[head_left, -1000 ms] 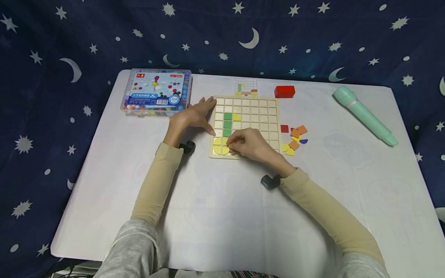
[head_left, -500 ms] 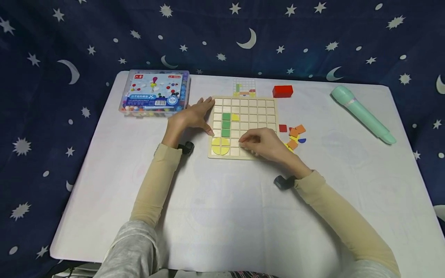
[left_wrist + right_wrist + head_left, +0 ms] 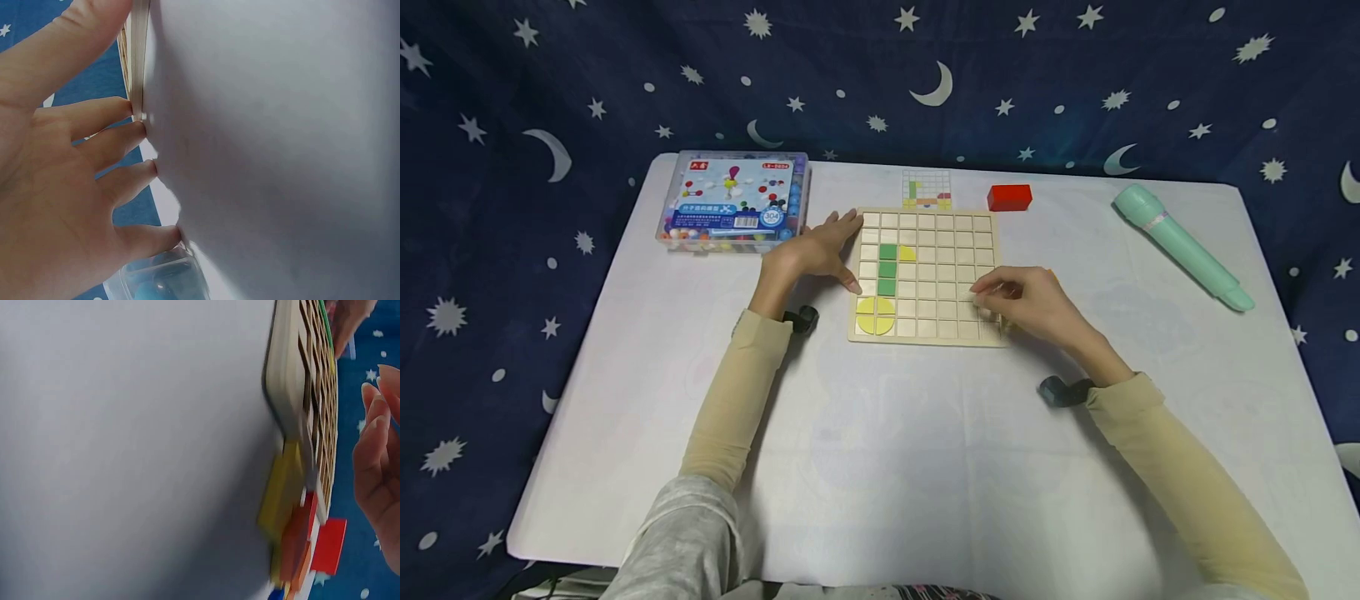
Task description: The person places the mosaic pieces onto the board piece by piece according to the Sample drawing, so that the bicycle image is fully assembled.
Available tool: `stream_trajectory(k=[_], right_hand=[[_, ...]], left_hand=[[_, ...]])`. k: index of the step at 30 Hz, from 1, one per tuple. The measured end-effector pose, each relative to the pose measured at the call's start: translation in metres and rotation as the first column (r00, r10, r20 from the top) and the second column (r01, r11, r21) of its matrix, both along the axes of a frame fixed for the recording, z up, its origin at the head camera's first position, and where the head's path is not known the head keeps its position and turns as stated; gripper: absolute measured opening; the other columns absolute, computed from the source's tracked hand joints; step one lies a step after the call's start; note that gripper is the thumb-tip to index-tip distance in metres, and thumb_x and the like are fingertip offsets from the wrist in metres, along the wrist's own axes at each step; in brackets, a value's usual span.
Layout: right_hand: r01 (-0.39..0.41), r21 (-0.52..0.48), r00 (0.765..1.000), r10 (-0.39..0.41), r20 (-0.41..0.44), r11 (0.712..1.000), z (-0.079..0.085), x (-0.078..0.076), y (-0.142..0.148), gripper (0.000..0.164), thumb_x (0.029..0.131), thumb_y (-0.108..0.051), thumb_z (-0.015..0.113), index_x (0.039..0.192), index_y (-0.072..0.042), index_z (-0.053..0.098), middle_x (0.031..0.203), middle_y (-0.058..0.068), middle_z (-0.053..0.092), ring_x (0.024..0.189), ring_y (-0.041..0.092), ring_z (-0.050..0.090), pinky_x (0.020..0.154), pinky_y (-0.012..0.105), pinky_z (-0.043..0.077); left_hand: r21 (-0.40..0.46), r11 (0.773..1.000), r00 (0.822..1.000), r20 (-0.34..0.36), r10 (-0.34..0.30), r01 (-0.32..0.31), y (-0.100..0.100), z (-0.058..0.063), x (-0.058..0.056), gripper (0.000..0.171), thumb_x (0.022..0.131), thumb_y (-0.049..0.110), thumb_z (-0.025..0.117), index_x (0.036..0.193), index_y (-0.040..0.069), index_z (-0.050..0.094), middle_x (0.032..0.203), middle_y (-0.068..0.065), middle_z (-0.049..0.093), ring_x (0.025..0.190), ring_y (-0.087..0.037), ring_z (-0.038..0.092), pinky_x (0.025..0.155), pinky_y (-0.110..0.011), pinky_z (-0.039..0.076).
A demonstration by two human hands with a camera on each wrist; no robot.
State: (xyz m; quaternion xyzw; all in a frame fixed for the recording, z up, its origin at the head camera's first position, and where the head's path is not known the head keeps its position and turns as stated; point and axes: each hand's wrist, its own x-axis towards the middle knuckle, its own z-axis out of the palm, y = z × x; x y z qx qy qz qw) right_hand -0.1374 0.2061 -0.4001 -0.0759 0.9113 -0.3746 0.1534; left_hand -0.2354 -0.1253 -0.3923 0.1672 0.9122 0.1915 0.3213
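A wooden grid board (image 3: 947,267) lies flat on the table. Several yellow quarter-round pieces (image 3: 876,317) form a circle in its near left corner. Farther up stand a column of green squares (image 3: 887,269) and one yellow quarter-round (image 3: 907,253). My left hand (image 3: 816,250) rests against the board's left edge, fingers spread; in the left wrist view the fingertips line up along the board's side (image 3: 139,56). Above the board's right edge hovers my right hand (image 3: 1030,304), fingers loosely bent, nothing between them. Beneath it, loose yellow (image 3: 280,494) and orange (image 3: 294,540) pieces appear in the right wrist view.
Behind the board lies a printed pattern card (image 3: 927,187), with a red block (image 3: 1009,197) to its right. A clear plastic box (image 3: 737,200) of coloured beads stands at the back left. A mint-green microphone-shaped object (image 3: 1183,246) lies at the right.
My right hand has moved right from the yellow circle across the board to its right edge, now covering the loose pieces. The left hand has stayed at the board's left edge.
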Motion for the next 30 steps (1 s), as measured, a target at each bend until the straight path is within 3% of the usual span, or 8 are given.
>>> stream_trajectory(k=[5,11,21,30], right_hand=[[0.046,0.013,0.999,-0.046,-0.02,0.999,0.003,0.0,0.016,0.02,0.093,-0.016,0.075,0.112,-0.008,0.078,0.098,0.011,0.072,0.081,0.025,0.058,0.058,0.024,0.047],[0.102,-0.043,0.994,-0.1,0.03,0.994,0.002,-0.003,0.038,0.022,0.096,-0.017,0.074,0.115,-0.007,0.075,0.095,0.016,0.073,0.073,0.029,0.064,0.058,0.031,0.055],[0.18,0.049,0.983,-0.181,0.02,0.982,-0.005,-0.01,0.067,0.028,0.096,-0.026,0.074,0.117,-0.008,0.074,0.112,0.013,0.072,0.082,0.026,0.057,0.059,0.027,0.054],[0.171,0.104,0.984,-0.175,0.023,0.98,-0.011,-0.017,0.073,0.039,0.092,-0.029,0.078,0.121,-0.004,0.072,0.104,0.015,0.068,0.084,0.025,0.056,0.059,0.024,0.051]], left_hand=[[0.004,1.0,1.0,0.001,-0.002,0.002,0.0,0.0,-0.001,0.123,0.08,0.031,0.089,0.167,0.015,0.004,0.174,-0.001,-0.008,0.16,-0.026,-0.012,0.127,-0.061,-0.009],[0.008,1.0,1.0,0.004,0.003,-0.003,-0.001,0.0,-0.001,0.124,0.079,0.031,0.09,0.167,0.016,0.004,0.174,-0.001,-0.008,0.16,-0.025,-0.012,0.127,-0.06,-0.008],[0.017,1.0,1.0,0.001,0.0,0.0,0.0,-0.001,-0.002,0.124,0.079,0.032,0.09,0.167,0.016,0.005,0.174,-0.001,-0.007,0.161,-0.026,-0.011,0.127,-0.061,-0.007],[0.019,1.0,1.0,0.007,0.005,-0.005,0.0,0.0,0.0,0.124,0.079,0.031,0.09,0.167,0.014,0.005,0.175,-0.002,-0.008,0.16,-0.027,-0.013,0.126,-0.062,-0.01]])
